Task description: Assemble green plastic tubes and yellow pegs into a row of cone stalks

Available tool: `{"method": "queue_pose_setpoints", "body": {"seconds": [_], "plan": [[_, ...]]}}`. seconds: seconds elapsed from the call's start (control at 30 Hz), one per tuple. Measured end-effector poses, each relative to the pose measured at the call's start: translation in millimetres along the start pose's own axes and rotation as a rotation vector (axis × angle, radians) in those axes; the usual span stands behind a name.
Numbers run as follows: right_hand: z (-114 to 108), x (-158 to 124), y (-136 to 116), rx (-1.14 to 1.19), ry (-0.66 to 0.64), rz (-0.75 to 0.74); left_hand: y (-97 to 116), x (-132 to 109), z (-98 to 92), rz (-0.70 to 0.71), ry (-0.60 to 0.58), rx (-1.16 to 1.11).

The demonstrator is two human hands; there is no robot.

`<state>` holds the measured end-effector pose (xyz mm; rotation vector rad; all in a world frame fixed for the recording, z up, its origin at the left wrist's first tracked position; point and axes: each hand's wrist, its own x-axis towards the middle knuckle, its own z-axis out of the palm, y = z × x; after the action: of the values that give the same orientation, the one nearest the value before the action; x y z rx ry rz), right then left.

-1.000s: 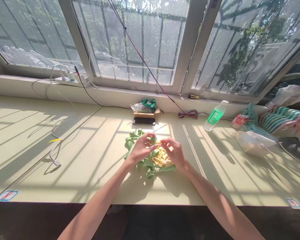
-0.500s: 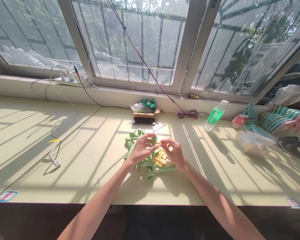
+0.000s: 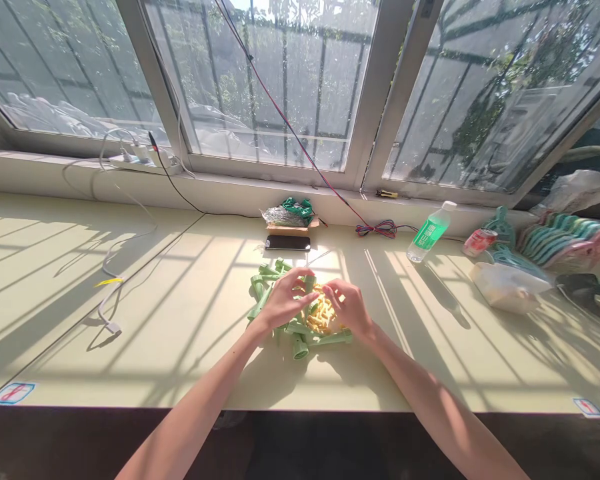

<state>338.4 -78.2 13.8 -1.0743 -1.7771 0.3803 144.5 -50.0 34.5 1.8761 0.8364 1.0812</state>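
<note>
A: Left hand [image 3: 283,300] has a pale-green plastic tube [image 3: 310,285] pinched, back from the front edge of the cream bench [image 3: 180,353]. Can't tell the grip on the right hand [image 3: 349,309].
B: Tube's best kept steady, tbh.

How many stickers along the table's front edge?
2: a left sticker near the front edge at far left, and a right sticker near it at far right. More could be hidden under the green parts.

Bright sunlight through windows [image 3: 280,100], barred shadows across tabletop [image 3: 180,347], wide-angle edge stretching
</note>
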Motion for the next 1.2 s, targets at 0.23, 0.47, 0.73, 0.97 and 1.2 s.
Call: {"method": "queue_pose_setpoints", "body": {"seconds": [0.23, 0.47, 0.73, 0.97, 1.2], "plan": [[-1.2, -0.2, -0.3, -0.072, -0.032, 0.043, 2.1, -0.6, 0.0, 0.005, -0.006, 0.008], [0.5, -0.6, -0.3, 0.079, 0.015, 0.072, 6.0, 0.7, -1.2, -0.006, 0.037, 0.002], [1.6, -1.6, 2.5, 0.020, -0.018, 0.024, 4.4, 0.7, -1.0, 0.012, 0.030, 0.058], [0.5, -1.2, -0.4, -0.015, -0.055, 0.038, 3.7, 0.0, -0.6, 0.036, 0.028, 0.106], [0.4, -1.1, 0.1, -0.079, -0.052, 0.023, 6.7, -1.6, -1.6, 0.108, -0.037, 0.106]]}}
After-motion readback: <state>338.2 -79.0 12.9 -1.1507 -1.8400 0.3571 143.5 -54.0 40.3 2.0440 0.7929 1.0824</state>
